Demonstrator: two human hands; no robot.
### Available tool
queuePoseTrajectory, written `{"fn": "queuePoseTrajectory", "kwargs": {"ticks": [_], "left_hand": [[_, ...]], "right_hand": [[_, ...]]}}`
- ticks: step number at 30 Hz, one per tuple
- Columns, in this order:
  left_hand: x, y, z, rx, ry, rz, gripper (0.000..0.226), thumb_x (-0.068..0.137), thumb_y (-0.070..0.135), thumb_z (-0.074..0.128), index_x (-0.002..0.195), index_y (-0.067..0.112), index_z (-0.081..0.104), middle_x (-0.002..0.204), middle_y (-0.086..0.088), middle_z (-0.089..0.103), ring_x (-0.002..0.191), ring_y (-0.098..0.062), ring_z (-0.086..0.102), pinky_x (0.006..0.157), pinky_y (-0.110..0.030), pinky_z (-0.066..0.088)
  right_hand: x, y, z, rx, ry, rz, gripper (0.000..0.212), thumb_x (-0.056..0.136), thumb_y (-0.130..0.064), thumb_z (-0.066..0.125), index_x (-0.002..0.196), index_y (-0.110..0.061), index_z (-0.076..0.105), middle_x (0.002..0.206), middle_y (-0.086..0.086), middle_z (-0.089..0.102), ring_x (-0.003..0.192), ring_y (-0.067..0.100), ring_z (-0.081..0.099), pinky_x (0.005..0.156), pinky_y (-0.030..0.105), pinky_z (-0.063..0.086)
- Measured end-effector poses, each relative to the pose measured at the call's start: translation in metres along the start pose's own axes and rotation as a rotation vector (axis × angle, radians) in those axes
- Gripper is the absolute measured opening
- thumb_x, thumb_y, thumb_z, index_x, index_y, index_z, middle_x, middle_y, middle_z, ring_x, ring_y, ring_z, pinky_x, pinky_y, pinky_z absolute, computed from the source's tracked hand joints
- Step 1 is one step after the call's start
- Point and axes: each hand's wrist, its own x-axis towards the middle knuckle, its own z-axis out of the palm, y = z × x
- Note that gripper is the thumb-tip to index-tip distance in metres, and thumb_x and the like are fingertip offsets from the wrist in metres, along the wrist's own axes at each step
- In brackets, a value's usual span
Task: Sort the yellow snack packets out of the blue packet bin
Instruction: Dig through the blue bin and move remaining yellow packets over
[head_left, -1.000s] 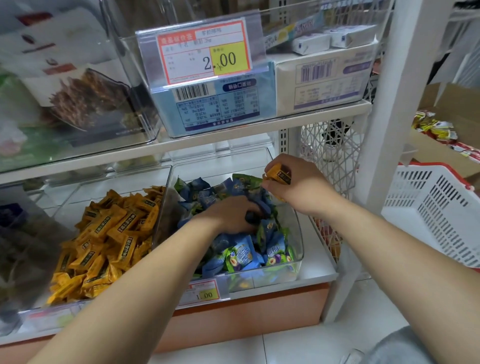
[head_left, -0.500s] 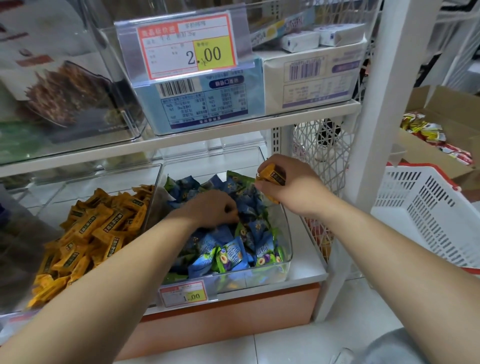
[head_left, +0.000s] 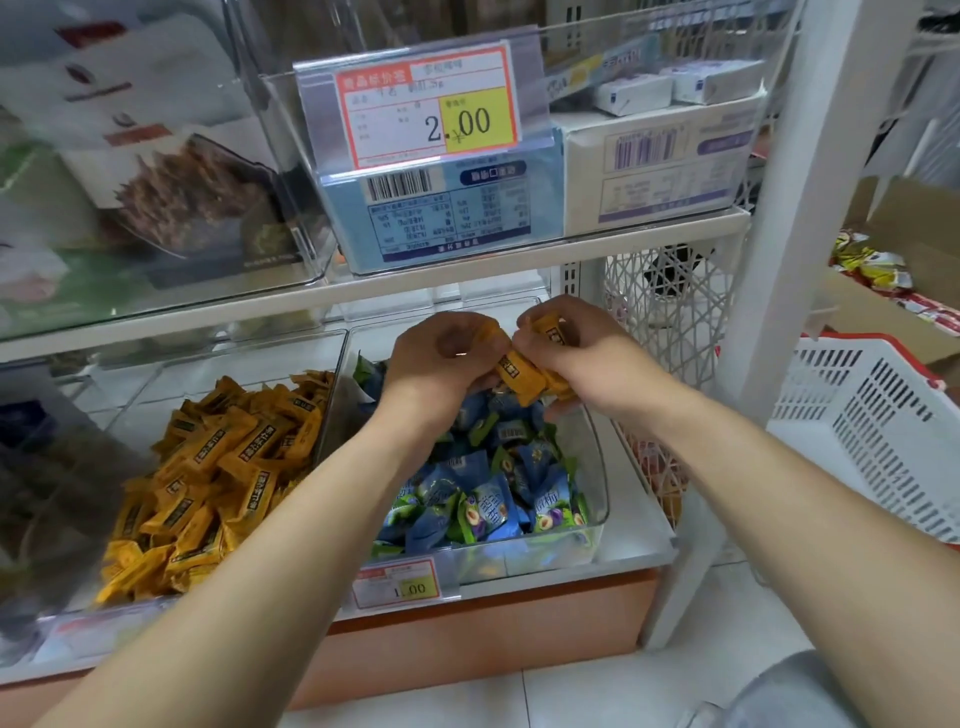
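A clear bin (head_left: 597, 467) on the lower shelf holds several blue snack packets (head_left: 483, 499). Both hands meet above its back half. My right hand (head_left: 576, 353) grips several yellow snack packets (head_left: 519, 376), some sticking out below its fingers. My left hand (head_left: 441, 358) is curled beside it, touching the same yellow packets, with a bit of yellow wrapper at its fingertips. A second clear bin (head_left: 130, 410) to the left is filled with several yellow packets (head_left: 218, 467).
A price tag (head_left: 397, 587) reading 1.00 hangs on the blue bin's front. The upper shelf (head_left: 519, 260) with boxed goods sits close overhead. A white plastic basket (head_left: 878, 431) stands to the right, beyond the white shelf post (head_left: 779, 208).
My left hand has lifted out of the blue packets and come up against my right hand. More yellow packets now show in my right hand's grip.
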Motion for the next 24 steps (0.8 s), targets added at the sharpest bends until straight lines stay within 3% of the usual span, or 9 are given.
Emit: {"fn": "queuePoseTrajectory", "kwargs": {"ticks": [3,6,8,10,15,17,19,21,24], "left_hand": [[0.0,-0.001,0.011,-0.03,0.026,0.006,0.008,0.087,0.007,0.074,0.092,0.012,0.069,0.093,-0.006,0.075,0.081,-0.019,0.074,0.066,-0.024,0.058],[0.006,-0.014,0.013,-0.089,0.018,-0.08,0.005,0.093,0.016,0.068,0.098,0.015,0.067,0.096,-0.008,0.074,0.08,-0.025,0.074,0.067,-0.03,0.06],[0.014,-0.033,0.011,0.358,-0.037,-0.071,0.008,0.096,0.027,0.062,0.097,0.02,0.066,0.088,-0.002,0.074,0.077,-0.025,0.072,0.065,-0.029,0.058],[0.017,-0.053,0.013,0.813,-0.257,-0.1,0.016,0.096,0.039,0.059,0.096,0.025,0.066,0.087,0.008,0.069,0.082,-0.015,0.066,0.064,-0.02,0.048],[0.019,-0.069,0.024,1.138,-0.553,-0.239,0.041,0.093,0.05,0.058,0.086,0.01,0.062,0.079,-0.005,0.062,0.071,-0.019,0.059,0.059,-0.032,0.04],[0.019,-0.067,0.029,1.177,-0.611,-0.248,0.037,0.091,0.046,0.062,0.081,0.01,0.06,0.074,-0.004,0.059,0.068,-0.019,0.057,0.056,-0.031,0.038],[0.02,-0.067,0.028,1.169,-0.63,-0.23,0.037,0.089,0.044,0.066,0.091,0.007,0.066,0.085,-0.006,0.065,0.08,-0.022,0.062,0.066,-0.033,0.045],[0.019,-0.064,0.023,1.103,-0.587,-0.192,0.037,0.084,0.046,0.072,0.107,0.018,0.067,0.098,0.004,0.062,0.09,-0.016,0.059,0.072,-0.029,0.046],[0.016,-0.056,0.012,0.939,-0.455,-0.142,0.036,0.076,0.05,0.08,0.103,0.033,0.063,0.096,0.016,0.055,0.085,-0.002,0.053,0.065,-0.02,0.038]], "right_hand": [[-0.004,-0.001,-0.006,-0.054,-0.026,-0.019,0.044,0.08,-0.03,0.081,0.116,-0.016,0.059,0.1,0.003,0.068,0.076,0.021,0.073,0.052,0.029,0.055],[-0.002,0.002,-0.016,-0.137,0.068,-0.05,0.042,0.075,-0.022,0.086,0.109,-0.016,0.063,0.097,0.005,0.068,0.078,0.024,0.071,0.055,0.032,0.059],[0.002,0.006,-0.022,-0.242,0.169,-0.1,0.037,0.075,-0.022,0.085,0.104,-0.02,0.062,0.093,-0.001,0.065,0.076,0.02,0.067,0.055,0.026,0.054],[0.004,0.011,-0.025,-0.32,0.21,-0.138,0.036,0.074,-0.025,0.085,0.1,-0.023,0.06,0.09,-0.007,0.062,0.076,0.012,0.061,0.058,0.021,0.046],[0.006,0.025,-0.021,-0.436,0.157,-0.164,0.035,0.074,-0.033,0.084,0.097,-0.034,0.057,0.09,-0.018,0.058,0.078,-0.004,0.055,0.054,0.003,0.036],[0.007,0.026,-0.021,-0.45,0.15,-0.168,0.034,0.074,-0.036,0.083,0.095,-0.037,0.056,0.089,-0.019,0.059,0.078,-0.006,0.055,0.054,0.003,0.036],[0.008,0.026,-0.021,-0.45,0.148,-0.174,0.034,0.074,-0.036,0.083,0.095,-0.037,0.056,0.09,-0.019,0.059,0.078,-0.009,0.055,0.056,0.003,0.037],[0.008,0.026,-0.022,-0.449,0.149,-0.181,0.034,0.074,-0.035,0.083,0.096,-0.036,0.057,0.09,-0.02,0.059,0.077,-0.008,0.055,0.057,0.001,0.037],[0.007,0.024,-0.021,-0.46,0.144,-0.194,0.034,0.075,-0.034,0.083,0.098,-0.033,0.058,0.09,-0.019,0.059,0.078,-0.005,0.055,0.057,0.001,0.037]]}}
